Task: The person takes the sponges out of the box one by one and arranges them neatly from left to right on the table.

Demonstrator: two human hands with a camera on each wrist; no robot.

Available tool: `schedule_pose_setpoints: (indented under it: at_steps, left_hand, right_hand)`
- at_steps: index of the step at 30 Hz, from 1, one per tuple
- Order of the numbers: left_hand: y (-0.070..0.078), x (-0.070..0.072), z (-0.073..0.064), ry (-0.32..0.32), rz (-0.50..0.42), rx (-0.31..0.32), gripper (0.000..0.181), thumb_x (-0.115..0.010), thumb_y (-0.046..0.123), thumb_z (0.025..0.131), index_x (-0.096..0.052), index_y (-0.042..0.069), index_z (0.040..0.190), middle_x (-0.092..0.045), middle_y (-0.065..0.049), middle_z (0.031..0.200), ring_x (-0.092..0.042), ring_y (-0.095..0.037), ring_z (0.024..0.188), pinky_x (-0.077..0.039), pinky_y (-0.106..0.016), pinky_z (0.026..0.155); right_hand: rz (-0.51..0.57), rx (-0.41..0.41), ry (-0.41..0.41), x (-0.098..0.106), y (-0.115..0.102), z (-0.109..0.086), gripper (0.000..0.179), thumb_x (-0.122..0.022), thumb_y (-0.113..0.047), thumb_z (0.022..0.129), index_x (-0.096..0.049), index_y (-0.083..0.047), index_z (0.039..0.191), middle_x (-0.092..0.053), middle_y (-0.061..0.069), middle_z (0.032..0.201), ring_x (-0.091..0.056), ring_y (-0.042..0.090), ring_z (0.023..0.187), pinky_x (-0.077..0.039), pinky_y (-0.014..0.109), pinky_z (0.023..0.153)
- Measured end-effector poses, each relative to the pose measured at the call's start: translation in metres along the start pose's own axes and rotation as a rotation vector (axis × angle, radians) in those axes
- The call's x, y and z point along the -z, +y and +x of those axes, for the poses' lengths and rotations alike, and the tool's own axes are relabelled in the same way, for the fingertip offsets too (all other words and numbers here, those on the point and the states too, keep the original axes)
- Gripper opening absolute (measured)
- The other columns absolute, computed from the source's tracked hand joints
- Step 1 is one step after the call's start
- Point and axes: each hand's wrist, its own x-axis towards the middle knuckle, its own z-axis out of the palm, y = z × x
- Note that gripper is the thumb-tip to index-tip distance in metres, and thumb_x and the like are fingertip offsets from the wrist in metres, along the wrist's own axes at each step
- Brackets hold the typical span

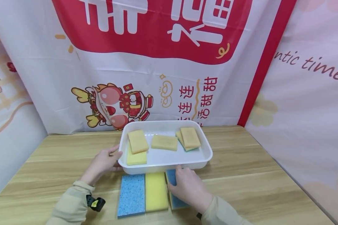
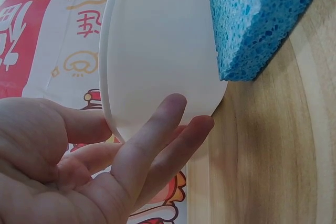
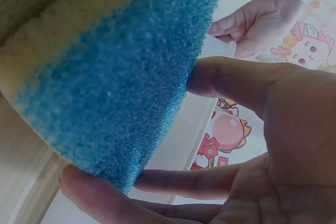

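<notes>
My left hand (image 1: 104,162) holds the left end of a white plastic tray (image 1: 169,168), thumb at the rim and fingers along the outer wall. In the left wrist view, two fingertips (image 2: 176,100) lie against that wall. My right hand (image 1: 190,186) grips a blue-and-cream sponge (image 1: 179,203) in front of the tray; thumb and fingers lie on its edges in the right wrist view. To its left, a yellow sponge (image 1: 156,192) and a speckled blue sponge (image 1: 131,195) lie side by side. The right hand partly hides the sponge it grips.
Inside the tray lie a cream sponge (image 1: 138,141) overlapping a yellow one (image 1: 136,158), a flat cream piece (image 1: 164,142), and two stacked sponges (image 1: 190,137). A printed cloth (image 1: 59,93) hangs behind the wooden table (image 1: 242,187).
</notes>
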Motion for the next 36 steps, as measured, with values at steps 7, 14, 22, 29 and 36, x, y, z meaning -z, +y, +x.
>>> schedule_pose_setpoints:
  at_steps: [7,14,22,29,36]
  left_hand:
    - [0.000,-0.001,0.000,0.004,0.004,0.000,0.060,-0.051,0.027,0.105,-0.026,0.005,0.154,-0.038,-0.038,0.142,-0.069,-0.024,0.089,-0.059,-0.038,0.079]
    - [0.002,-0.002,0.000,0.004,-0.014,-0.001,0.057,-0.049,0.022,0.105,-0.025,0.005,0.154,-0.042,-0.038,0.137,-0.069,-0.025,0.088,-0.059,-0.039,0.078]
    - [0.001,-0.002,0.001,0.017,-0.042,-0.011,0.056,-0.050,0.020,0.105,-0.027,0.003,0.153,-0.044,-0.041,0.133,-0.068,-0.026,0.086,-0.060,-0.040,0.076]
    - [0.001,-0.001,0.002,0.024,-0.032,0.001,0.056,-0.049,0.020,0.105,-0.027,0.004,0.154,-0.052,-0.038,0.124,-0.068,-0.024,0.084,-0.059,-0.040,0.077]
    - [0.000,-0.001,0.000,0.019,-0.030,-0.001,0.055,-0.050,0.020,0.105,-0.028,0.004,0.154,-0.054,-0.037,0.123,-0.068,-0.025,0.084,-0.060,-0.039,0.076]
  right_hand:
    - [-0.023,0.016,0.018,-0.004,0.002,0.000,0.049,-0.075,-0.019,0.080,-0.056,0.015,0.110,-0.048,0.002,0.058,-0.045,0.007,0.042,-0.036,0.018,0.033]
    - [-0.031,0.022,0.013,-0.007,0.004,0.001,0.046,-0.076,-0.020,0.080,-0.057,0.013,0.106,-0.049,0.002,0.061,-0.045,0.008,0.044,-0.037,0.018,0.034]
    - [-0.040,0.005,0.015,-0.013,0.004,0.001,0.041,-0.076,-0.023,0.080,-0.058,0.010,0.094,-0.050,0.005,0.060,-0.046,0.010,0.045,-0.038,0.020,0.035]
    - [-0.057,-0.006,0.018,-0.017,0.003,0.003,0.038,-0.075,-0.024,0.081,-0.058,0.009,0.092,-0.050,0.005,0.061,-0.046,0.011,0.046,-0.038,0.021,0.035]
    - [-0.045,0.031,0.025,-0.018,0.003,0.002,0.031,-0.074,-0.023,0.085,-0.060,0.003,0.074,-0.045,0.000,0.058,-0.042,0.008,0.043,-0.036,0.020,0.033]
